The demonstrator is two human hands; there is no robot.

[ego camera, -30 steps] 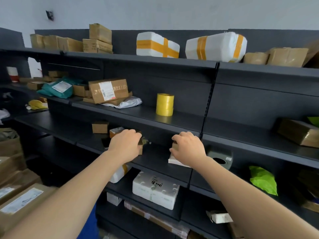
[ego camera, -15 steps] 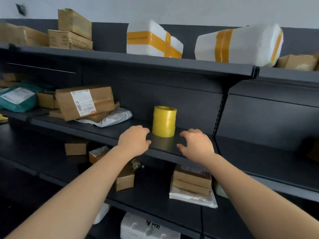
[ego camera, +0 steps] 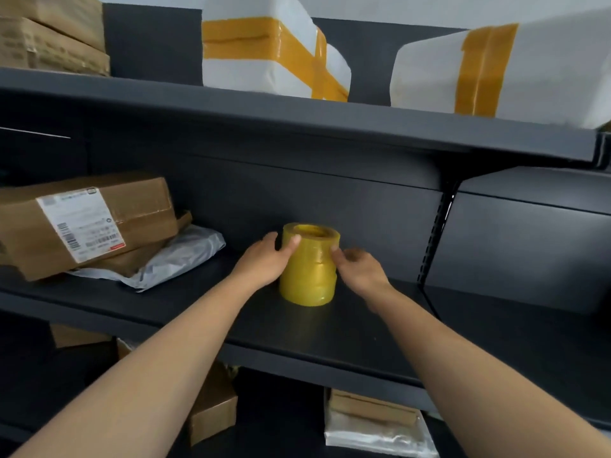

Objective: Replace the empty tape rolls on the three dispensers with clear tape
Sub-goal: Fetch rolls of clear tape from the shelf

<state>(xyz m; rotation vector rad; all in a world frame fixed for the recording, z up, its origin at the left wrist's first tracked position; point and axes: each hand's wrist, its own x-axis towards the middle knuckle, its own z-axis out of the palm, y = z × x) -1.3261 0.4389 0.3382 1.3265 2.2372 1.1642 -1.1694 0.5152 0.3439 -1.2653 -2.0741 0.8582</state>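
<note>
A stack of yellowish clear tape rolls [ego camera: 309,272] wrapped together stands upright on the dark middle shelf [ego camera: 297,328]. My left hand [ego camera: 264,262] grips the stack's left side, with the thumb on its upper front. My right hand [ego camera: 358,271] touches the right side with its fingertips; its other fingers are curled. No dispenser is in view.
A labelled cardboard box [ego camera: 82,219] and a grey mailer bag [ego camera: 172,256] lie to the left on the same shelf. White parcels with orange tape [ego camera: 274,51] sit on the shelf above. Small boxes [ego camera: 211,411] and a flat package [ego camera: 377,421] lie on the shelf below.
Both hands rose from the lower shelf's boxes to the shelf edge, then reached in to the tape stack on either side. The view moved closer to the shelf.
</note>
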